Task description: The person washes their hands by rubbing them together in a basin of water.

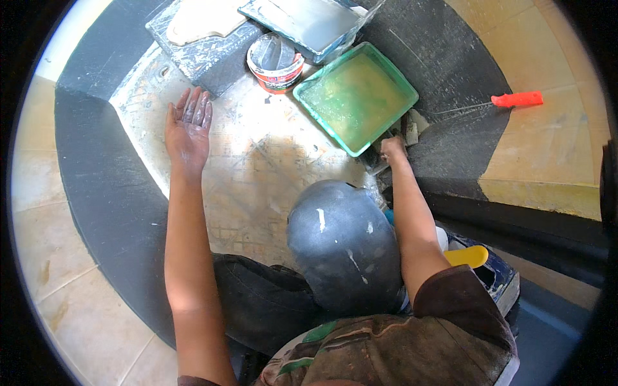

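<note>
My left hand (188, 132) is raised palm up over the pale, smeared floor (238, 174), its fingers stretched out and marked with greyish-white residue. It holds nothing. My right hand (393, 150) is closed beside the near right corner of a green rectangular tub (326, 127). Cloudy yellowish-green liquid stands in the tub. Dark and grey flat pieces (378, 165) lie at my right fingers, but what the fist grips is mostly hidden. Beyond the tub's left side stands a white and red bucket (280, 82) with a grey object inside.
A whitish-filled tray (315, 29) and a spattered dark block (209, 61) bearing a pale board (206, 19) stand at the back. A red-handled thin tool (518, 100) rests on the right ledge. A yellow handle (468, 257) sticks out beside my right arm. Dark low walls (96, 161) curve around.
</note>
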Available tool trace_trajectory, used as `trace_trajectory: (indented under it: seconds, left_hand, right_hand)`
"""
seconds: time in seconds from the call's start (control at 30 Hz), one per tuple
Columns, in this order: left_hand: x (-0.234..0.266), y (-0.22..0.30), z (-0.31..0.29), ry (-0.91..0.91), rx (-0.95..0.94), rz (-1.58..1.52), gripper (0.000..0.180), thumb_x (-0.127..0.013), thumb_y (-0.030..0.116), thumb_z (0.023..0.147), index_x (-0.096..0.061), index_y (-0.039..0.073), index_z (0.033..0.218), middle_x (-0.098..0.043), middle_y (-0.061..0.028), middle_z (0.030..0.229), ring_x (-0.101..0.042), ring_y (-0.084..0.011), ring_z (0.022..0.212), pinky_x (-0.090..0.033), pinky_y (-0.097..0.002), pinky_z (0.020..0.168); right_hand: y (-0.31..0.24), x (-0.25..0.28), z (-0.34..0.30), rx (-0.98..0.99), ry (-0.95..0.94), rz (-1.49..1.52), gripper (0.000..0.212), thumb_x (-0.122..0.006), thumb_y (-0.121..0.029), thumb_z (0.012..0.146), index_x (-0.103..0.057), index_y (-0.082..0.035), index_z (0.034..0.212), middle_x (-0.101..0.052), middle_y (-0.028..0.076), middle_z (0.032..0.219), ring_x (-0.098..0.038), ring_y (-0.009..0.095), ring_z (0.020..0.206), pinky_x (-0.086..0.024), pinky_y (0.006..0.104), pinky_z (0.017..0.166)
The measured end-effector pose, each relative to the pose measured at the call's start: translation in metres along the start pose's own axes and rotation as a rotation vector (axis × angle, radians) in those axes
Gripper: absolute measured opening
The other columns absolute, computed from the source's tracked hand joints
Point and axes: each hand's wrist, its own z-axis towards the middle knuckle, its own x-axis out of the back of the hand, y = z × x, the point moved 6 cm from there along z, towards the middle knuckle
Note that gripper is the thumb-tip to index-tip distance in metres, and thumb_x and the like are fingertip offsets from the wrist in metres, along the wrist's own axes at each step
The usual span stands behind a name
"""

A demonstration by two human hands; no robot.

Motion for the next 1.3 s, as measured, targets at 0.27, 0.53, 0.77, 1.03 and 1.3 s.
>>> trace_trajectory:
  seconds: [0.27, 0.53, 0.77, 1.03, 1.3]
  left_hand:
    - [0.008, 0.003, 0.007, -0.160, 0.059, 0.102, 0.072, -0.033, 0.053, 0.109, -0.037, -0.003, 0.154, -0.040, -0.0227, 0.159, -0.038, -0.0353, 0.148, -0.029, -0.0441, 0.123]
    - [0.007, 0.036, 0.020, -0.286, -0.065, -0.730, 0.100, -0.027, 0.075, 0.099, -0.027, -0.006, 0.158, -0.031, -0.0245, 0.165, -0.029, -0.0347, 0.154, -0.016, -0.0449, 0.128]
    - [0.009, 0.071, 0.008, -0.114, -0.358, -0.595, 0.105, -0.028, 0.081, 0.095, -0.033, -0.003, 0.158, -0.033, -0.0227, 0.165, -0.031, -0.0347, 0.153, -0.016, -0.0446, 0.127]
    - [0.028, 0.103, -0.014, -0.055, -0.355, -0.618, 0.105, -0.034, 0.084, 0.092, -0.037, 0.000, 0.156, -0.034, -0.0237, 0.163, -0.032, -0.0365, 0.152, -0.023, -0.0490, 0.125]
    - [0.020, 0.086, -0.004, -0.081, -0.445, -0.113, 0.063, -0.054, 0.040, 0.105, -0.041, 0.001, 0.153, -0.043, -0.0181, 0.156, -0.043, -0.0309, 0.143, -0.034, -0.0428, 0.120]
  right_hand:
    - [-0.101, -0.019, -0.090, 0.644, 0.233, -0.479, 0.025, -0.063, -0.011, 0.093, -0.072, 0.005, 0.110, -0.074, 0.026, 0.112, -0.074, 0.035, 0.102, -0.059, 0.0458, 0.078]
    - [-0.335, -0.200, -0.363, 0.699, -0.961, -0.185, 0.089, -0.076, -0.046, 0.092, -0.037, 0.005, 0.154, -0.061, 0.022, 0.140, -0.062, 0.027, 0.124, -0.047, 0.0387, 0.107]
    - [-0.379, -0.340, -0.458, 1.217, -0.441, -0.172, 0.041, -0.052, -0.028, 0.102, -0.069, 0.009, 0.095, -0.069, 0.034, 0.091, -0.069, 0.052, 0.094, -0.053, 0.0553, 0.083]
    - [-0.353, -0.380, -0.489, 0.883, -0.825, 0.549, 0.045, -0.051, -0.037, 0.109, -0.073, -0.002, 0.092, -0.072, 0.003, 0.080, -0.062, 0.015, 0.071, -0.050, 0.0382, 0.066]
    - [-0.389, -0.353, -0.477, 1.031, -0.383, 0.242, 0.071, -0.049, -0.046, 0.108, -0.060, 0.007, 0.062, -0.055, 0.019, 0.052, -0.057, 0.028, 0.053, -0.046, 0.0467, 0.060]
